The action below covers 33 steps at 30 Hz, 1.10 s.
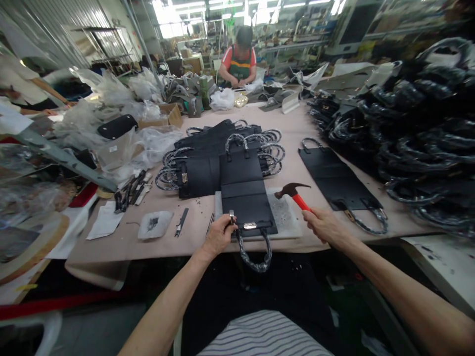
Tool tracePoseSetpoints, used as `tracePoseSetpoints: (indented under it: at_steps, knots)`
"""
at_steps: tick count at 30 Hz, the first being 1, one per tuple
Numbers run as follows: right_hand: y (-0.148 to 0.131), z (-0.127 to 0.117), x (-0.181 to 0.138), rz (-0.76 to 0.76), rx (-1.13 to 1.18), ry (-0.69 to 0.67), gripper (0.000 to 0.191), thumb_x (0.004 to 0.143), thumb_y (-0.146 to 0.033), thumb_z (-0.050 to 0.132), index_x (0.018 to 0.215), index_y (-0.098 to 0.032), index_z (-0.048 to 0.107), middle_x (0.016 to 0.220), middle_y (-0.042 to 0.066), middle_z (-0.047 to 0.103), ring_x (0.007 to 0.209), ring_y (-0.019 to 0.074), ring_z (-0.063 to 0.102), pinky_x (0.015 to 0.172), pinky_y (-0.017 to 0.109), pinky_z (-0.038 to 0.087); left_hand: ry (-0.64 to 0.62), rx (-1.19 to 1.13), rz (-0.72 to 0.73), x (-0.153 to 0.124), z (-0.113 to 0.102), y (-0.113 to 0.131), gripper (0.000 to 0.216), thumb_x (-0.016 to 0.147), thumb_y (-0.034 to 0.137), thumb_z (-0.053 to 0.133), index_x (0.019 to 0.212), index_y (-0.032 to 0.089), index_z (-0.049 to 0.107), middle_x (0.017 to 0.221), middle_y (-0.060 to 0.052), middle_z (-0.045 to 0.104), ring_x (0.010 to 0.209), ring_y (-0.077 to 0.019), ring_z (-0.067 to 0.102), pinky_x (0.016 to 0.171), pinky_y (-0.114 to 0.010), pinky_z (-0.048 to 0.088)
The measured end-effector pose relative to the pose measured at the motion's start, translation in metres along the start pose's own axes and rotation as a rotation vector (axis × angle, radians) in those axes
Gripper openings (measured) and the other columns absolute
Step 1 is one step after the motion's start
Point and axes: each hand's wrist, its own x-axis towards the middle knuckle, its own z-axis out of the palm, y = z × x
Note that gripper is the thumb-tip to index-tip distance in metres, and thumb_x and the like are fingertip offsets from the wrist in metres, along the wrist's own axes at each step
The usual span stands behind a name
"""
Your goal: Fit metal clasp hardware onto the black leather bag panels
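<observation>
My right hand grips the red handle of a claw hammer, its dark head raised over the right side of a pale slab. My left hand is closed around a short metal punch that stands upright at the left edge of a black bag panel. That panel lies unfolded, partly on the slab, with a silver metal clasp plate close to my left fingers. One plastic-wrapped handle hangs over the table's front edge; the other points away.
Stacked black bag panels lie just behind. Another panel rests at right, beside a tall heap of wrapped handles. At left are a small cutter, a plastic bag of small parts and dark strips. A co-worker sits across the table.
</observation>
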Motion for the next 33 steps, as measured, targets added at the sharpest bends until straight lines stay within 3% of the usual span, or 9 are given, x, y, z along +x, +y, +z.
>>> tracePoseSetpoints:
  at_steps: [5,9,12,15,20,23,25,29,33]
  knots:
    - [0.04,0.018,0.022,-0.034,-0.293,0.204,0.031,0.098,-0.036,0.042,0.097,-0.013,0.062,0.091,0.019,0.066,0.081,0.0294,0.064,0.071,0.041,0.049,-0.02,0.012,-0.06,0.002,-0.002,0.004,0.021,0.089,0.018,0.061,0.108,0.019,0.067,0.101,-0.006,0.072,0.094,-0.0191,0.07,0.087,-0.033,0.056]
    - [0.02,0.047,0.026,-0.43,-0.334,0.448,0.037,0.095,-0.032,0.051,0.124,-0.012,0.061,0.13,0.023,0.059,0.118,0.036,0.056,0.096,0.05,0.047,-0.058,0.021,-0.086,0.006,-0.006,0.009,0.017,0.088,0.019,0.062,0.104,0.019,0.067,0.104,-0.007,0.073,0.097,-0.0196,0.07,0.088,-0.033,0.056]
    - [-0.005,0.075,0.022,-0.675,-0.22,0.37,0.042,0.098,-0.034,0.051,0.134,-0.016,0.057,0.142,0.017,0.054,0.131,0.033,0.05,0.108,0.051,0.042,-0.074,0.032,-0.069,0.009,-0.009,0.012,0.015,0.088,0.019,0.063,0.102,0.019,0.067,0.106,-0.007,0.073,0.101,-0.0209,0.07,0.091,-0.035,0.057]
    - [-0.017,0.094,0.018,-0.762,-0.234,0.242,0.043,0.098,-0.031,0.051,0.139,-0.016,0.056,0.149,0.016,0.049,0.14,0.034,0.042,0.116,0.058,0.032,-0.066,0.059,-0.067,0.008,-0.01,0.012,0.012,0.088,0.019,0.064,0.1,0.019,0.068,0.107,-0.008,0.073,0.101,-0.0212,0.071,0.091,-0.035,0.058]
    - [-0.012,0.096,0.019,-0.774,-0.217,0.15,0.046,0.097,-0.027,0.053,0.142,-0.015,0.054,0.156,0.014,0.043,0.147,0.0339,0.035,0.12,0.06,0.027,-0.004,0.096,-0.021,0.002,-0.009,0.013,0.011,0.091,0.018,0.063,0.101,0.018,0.068,0.109,-0.009,0.074,0.103,-0.0207,0.072,0.094,-0.036,0.059]
    - [-0.01,0.093,0.02,-0.751,-0.181,0.144,0.044,0.097,-0.025,0.055,0.14,-0.016,0.056,0.155,0.013,0.045,0.146,0.034,0.036,0.12,0.061,0.027,-0.079,0.099,0.07,0.0,-0.009,0.012,0.013,0.091,0.017,0.063,0.102,0.019,0.069,0.114,-0.011,0.074,0.107,-0.0214,0.071,0.097,-0.036,0.059]
    - [-0.012,0.092,0.021,-0.735,-0.157,0.141,0.044,0.096,-0.025,0.056,0.139,-0.017,0.057,0.154,0.013,0.046,0.146,0.0342,0.036,0.12,0.062,0.028,-0.094,0.079,0.036,-0.002,-0.01,0.011,0.013,0.091,0.018,0.064,0.102,0.019,0.07,0.114,-0.011,0.074,0.108,-0.0222,0.071,0.097,-0.036,0.059]
    - [-0.012,0.093,0.021,-0.728,-0.099,0.128,0.042,0.095,-0.024,0.057,0.137,-0.018,0.056,0.154,0.012,0.046,0.146,0.033,0.037,0.121,0.062,0.026,0.084,0.015,-0.151,-0.004,-0.01,0.009,0.012,0.093,0.024,0.064,0.101,0.018,0.069,0.108,-0.01,0.076,0.102,-0.0231,0.074,0.094,-0.039,0.061]
    - [-0.009,0.091,0.022,-0.733,-0.043,0.11,0.039,0.093,-0.019,0.056,0.132,-0.019,0.056,0.154,0.012,0.047,0.147,0.0323,0.036,0.121,0.063,0.025,0.01,0.022,-0.105,-0.004,-0.008,0.011,0.012,0.089,0.025,0.069,0.1,0.019,0.071,0.112,-0.01,0.076,0.107,-0.0244,0.072,0.1,-0.043,0.058]
